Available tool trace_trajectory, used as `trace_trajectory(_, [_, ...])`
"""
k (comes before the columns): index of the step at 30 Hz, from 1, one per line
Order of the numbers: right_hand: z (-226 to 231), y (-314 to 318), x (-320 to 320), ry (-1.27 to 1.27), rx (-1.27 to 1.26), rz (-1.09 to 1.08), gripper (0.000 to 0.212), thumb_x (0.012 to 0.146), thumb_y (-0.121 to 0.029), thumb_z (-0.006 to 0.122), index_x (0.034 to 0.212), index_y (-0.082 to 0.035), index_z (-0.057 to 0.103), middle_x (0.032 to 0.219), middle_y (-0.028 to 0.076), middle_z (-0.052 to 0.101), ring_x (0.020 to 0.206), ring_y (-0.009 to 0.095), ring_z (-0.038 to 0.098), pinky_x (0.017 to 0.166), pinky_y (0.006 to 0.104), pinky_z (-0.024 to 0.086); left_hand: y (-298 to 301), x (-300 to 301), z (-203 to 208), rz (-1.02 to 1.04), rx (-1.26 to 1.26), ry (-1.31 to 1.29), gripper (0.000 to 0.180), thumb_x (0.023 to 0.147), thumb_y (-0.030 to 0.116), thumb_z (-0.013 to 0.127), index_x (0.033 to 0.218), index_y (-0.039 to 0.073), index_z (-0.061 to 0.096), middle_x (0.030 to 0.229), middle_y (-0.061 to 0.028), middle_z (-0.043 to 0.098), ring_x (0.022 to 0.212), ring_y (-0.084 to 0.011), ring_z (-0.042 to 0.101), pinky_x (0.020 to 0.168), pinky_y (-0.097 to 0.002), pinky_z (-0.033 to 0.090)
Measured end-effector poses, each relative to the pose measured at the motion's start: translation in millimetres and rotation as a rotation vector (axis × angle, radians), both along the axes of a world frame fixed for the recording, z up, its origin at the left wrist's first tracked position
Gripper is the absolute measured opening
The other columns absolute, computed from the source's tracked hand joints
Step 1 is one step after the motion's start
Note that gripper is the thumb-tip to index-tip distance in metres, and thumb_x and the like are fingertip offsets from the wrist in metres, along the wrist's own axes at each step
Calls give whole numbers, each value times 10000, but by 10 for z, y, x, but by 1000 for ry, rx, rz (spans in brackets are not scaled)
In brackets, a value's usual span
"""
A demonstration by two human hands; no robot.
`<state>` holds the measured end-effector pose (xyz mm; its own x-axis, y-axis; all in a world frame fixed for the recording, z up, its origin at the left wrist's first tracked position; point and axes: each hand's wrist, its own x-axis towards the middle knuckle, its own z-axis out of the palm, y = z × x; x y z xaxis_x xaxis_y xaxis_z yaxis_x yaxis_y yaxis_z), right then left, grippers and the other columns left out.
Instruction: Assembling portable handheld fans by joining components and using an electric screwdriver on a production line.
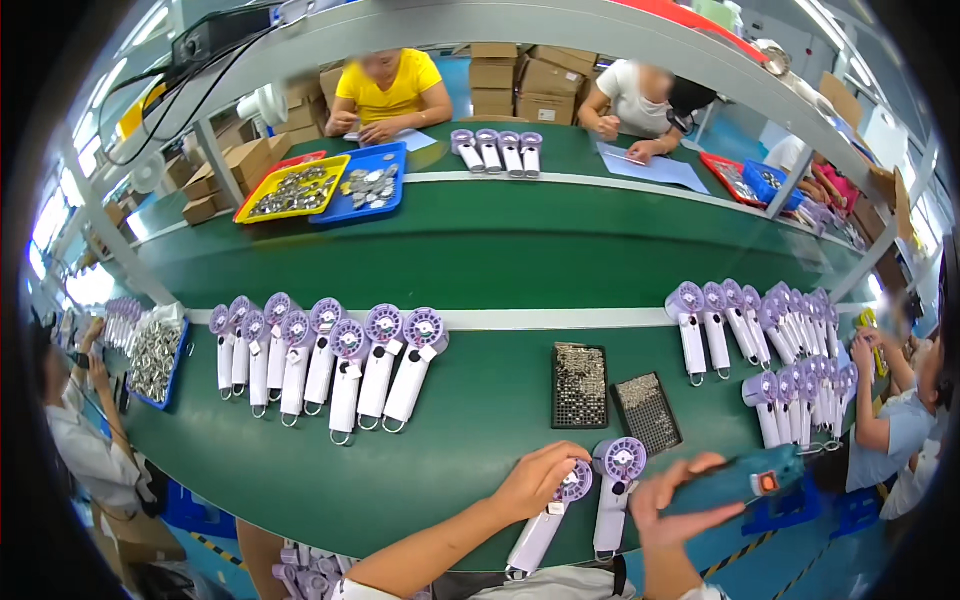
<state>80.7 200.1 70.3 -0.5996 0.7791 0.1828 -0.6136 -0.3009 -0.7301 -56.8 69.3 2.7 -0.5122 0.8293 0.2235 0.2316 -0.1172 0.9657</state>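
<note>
My left hand [540,482] is closed over the round purple head of a handheld fan [540,535]; the fan lies with its white handle toward the table's near edge. Beside it, to the right, another handheld fan [612,515] lies with its purple head away from me. My right hand [672,502] is wrapped round a teal cordless screwdriver [735,482], slightly blurred, just right of that second fan. The tool's tip is hard to make out.
Two black trays of small screws, one upright [579,412] and one slanted [648,413], sit beyond my hands. Fans stand in rows at left [345,380] and right [745,325]. A blue tray of metal parts [160,360] is far left. Co-workers sit across and at both sides.
</note>
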Motion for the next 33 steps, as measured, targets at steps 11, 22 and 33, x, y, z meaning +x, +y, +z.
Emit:
trace_trajectory(11, [-482,-81,794,-1222,678,56,551,738,-277,829,1111,29,563,907,220,651,819,309,624,765,394,501,-250,969,249,434,-427,392,661,818,156,732,1339,-24,368,1370,-301,365,1259,-441,420,1073,-479,353])
trace_trajectory(22, [-510,-562,-9,-1076,670,338,591,734,-325,824,1123,9,532,939,216,675,905,367,682,781,426,529,-761,639,103,630,-294,357,548,827,16,600,1331,-24,390,1386,-345,381,1281,-495,405,1082,-500,327])
trace_trajectory(33, [-418,-406,-1267,-896,828,365,519,809,-308,731,1131,37,515,939,260,670,932,430,660,801,456,515,-443,-418,45,693,-406,734,405,890,180,619,1239,-16,553,1465,-345,319,1341,-501,343,1073,-520,343])
